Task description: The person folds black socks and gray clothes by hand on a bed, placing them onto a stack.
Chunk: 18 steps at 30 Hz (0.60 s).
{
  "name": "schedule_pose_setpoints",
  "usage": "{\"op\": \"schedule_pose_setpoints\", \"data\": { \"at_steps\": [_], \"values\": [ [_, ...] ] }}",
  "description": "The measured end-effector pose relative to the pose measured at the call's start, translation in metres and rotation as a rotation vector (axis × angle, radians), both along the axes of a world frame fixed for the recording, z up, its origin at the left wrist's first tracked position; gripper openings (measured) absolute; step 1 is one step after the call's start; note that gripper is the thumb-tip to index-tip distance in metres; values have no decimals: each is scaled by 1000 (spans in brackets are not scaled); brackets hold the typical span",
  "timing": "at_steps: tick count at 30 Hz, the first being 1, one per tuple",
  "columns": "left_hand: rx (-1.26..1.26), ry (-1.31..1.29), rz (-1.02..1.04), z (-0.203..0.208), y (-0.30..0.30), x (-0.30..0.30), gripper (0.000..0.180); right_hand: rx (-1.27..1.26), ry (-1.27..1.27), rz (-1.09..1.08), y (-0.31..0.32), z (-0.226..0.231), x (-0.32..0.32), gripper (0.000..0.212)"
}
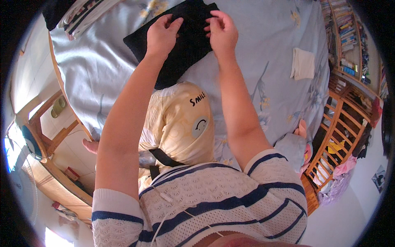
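A folded black cloth (189, 51), probably a garment, lies on the bed in front of my knees. My left hand (162, 36) is over its left part, with the fingers curled in and the thumb close to them, gripping the fabric. At the cloth's right edge my right hand (223, 36) has its fingers bent and the fingertips on the dark fabric. Its exact kind of garment does not show.
Pale blue flowered bedding (255, 45) spreads under everything. A small folded white cloth (303, 64) lies to the right, striped fabric (84, 18) at the upper left. A pale yellow printed cloth (183, 119) covers my lap. A wooden rack (339, 131) with clothes and bookshelves (347, 37) line the right.
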<state>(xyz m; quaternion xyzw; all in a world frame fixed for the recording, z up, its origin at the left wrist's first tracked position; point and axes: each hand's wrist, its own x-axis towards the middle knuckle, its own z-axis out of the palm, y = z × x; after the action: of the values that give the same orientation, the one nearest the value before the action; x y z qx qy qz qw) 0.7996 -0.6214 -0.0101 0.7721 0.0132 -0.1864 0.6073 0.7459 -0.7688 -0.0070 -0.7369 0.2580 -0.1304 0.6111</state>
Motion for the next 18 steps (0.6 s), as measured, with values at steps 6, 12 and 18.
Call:
{"op": "schedule_pose_setpoints", "data": {
  "at_steps": [6, 12, 18],
  "values": [
    [29, -85, -104, 9, 6, 2, 44, -708, 20, 478, -17, 25, 27, 48],
    [189, -230, -254, 21, 10, 8, 44, -851, 34, 475, -26, -3, 60, 16],
    [253, -299, -166, 24, -2, 4, 41, -838, 12, 296, -16, -5, 65, 10]
  ]
}}
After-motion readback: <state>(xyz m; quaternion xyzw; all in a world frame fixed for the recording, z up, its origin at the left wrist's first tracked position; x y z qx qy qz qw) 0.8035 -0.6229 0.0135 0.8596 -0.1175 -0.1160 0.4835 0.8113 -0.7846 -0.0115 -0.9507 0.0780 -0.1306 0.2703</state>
